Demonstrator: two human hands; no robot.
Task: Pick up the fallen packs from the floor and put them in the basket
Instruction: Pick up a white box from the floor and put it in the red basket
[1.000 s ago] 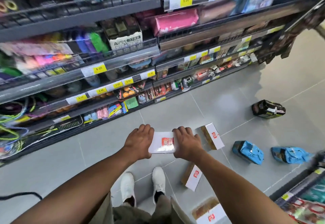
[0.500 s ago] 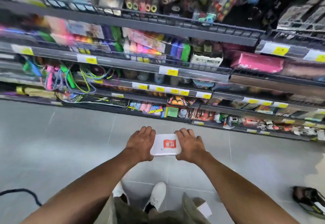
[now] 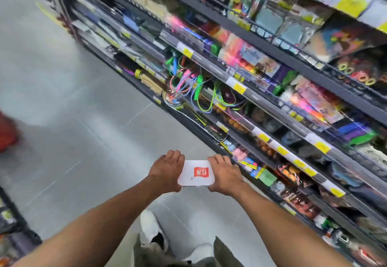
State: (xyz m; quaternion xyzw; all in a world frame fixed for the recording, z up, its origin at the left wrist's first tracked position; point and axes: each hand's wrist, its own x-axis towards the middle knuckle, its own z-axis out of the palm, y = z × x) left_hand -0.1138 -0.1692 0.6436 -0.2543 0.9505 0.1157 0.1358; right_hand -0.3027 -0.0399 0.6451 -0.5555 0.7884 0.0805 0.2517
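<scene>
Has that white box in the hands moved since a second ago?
Yes. The white box, gripped by the left hand and right hand, has swung left along the shelving, past its green pack.

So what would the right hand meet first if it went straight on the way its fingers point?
Likely the pink packets on the bottom shelf; depth is unclear.
</scene>
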